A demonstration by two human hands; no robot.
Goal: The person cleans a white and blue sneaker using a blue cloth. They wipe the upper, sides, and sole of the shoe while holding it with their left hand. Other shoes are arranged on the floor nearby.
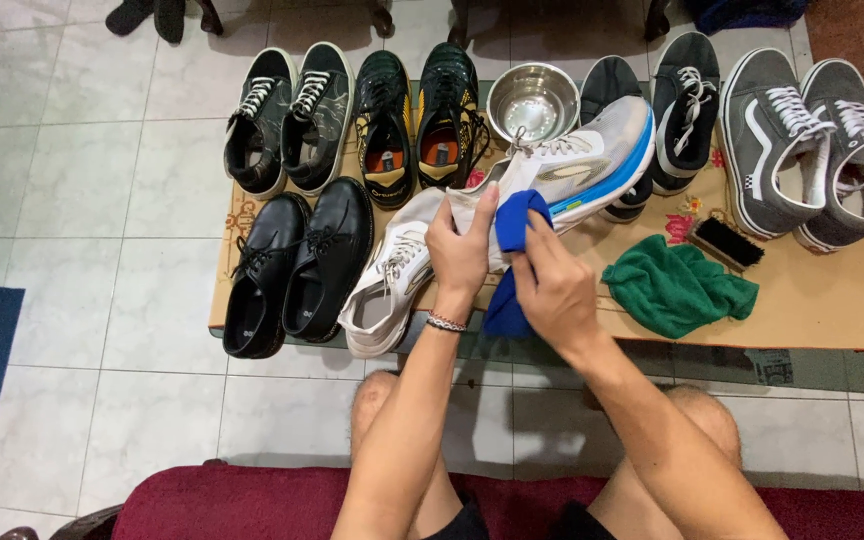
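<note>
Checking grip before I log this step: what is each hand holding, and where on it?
The left hand holds the white sneaker at its heel end. The right hand holds the blue cloth, bunched, pressed against that shoe.

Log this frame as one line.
left hand: holds white sneaker | right hand: blue cloth on sneaker | nearby: green cloth, brush

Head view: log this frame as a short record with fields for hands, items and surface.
left hand: grips white sneaker with blue sole
right hand: presses blue cloth on that sneaker
other white sneaker: lies beside black dress shoes
nearby: green cloth, shoe brush, steel bowl
surface: cardboard sheet
</note>
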